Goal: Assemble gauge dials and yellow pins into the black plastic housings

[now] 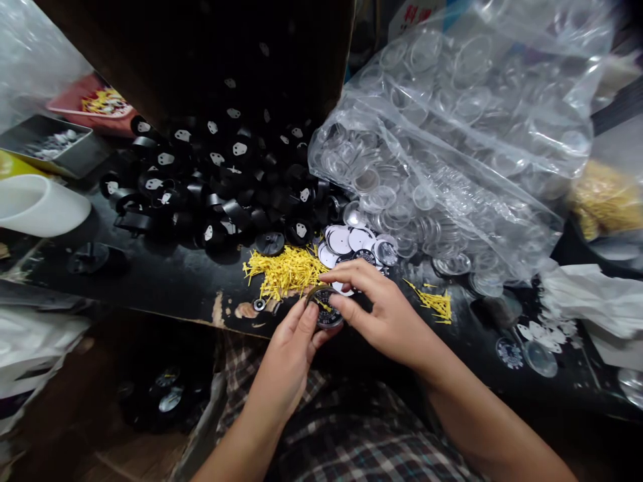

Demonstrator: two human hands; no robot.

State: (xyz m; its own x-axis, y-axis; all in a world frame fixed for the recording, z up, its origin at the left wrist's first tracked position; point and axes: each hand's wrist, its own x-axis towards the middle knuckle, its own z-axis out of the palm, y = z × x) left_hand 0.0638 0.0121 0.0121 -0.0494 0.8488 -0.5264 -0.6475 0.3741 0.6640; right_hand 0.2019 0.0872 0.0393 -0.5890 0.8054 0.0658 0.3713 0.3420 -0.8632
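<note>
1. At the front edge of the black table (175, 288), a round black dial gauge (329, 320) is held up, just beside the heap of yellow pointers (284, 268).
2. Left hand (291, 345): gauge rim pinched, thumb on top, fingers below.
3. Right hand (384, 304): curved over the gauge, thumb at the face, index finger near the far rim; whether it is pinched, cannot tell.
4. Single yellow pointer (325, 307) seen on the face; should be centred, then pressed straight down, lightly; probably easily bent.
5. Gauge should be gripped by the rim only; smudged markings avoided.
6. Face best levelled, in case the pointer is loose.
</note>
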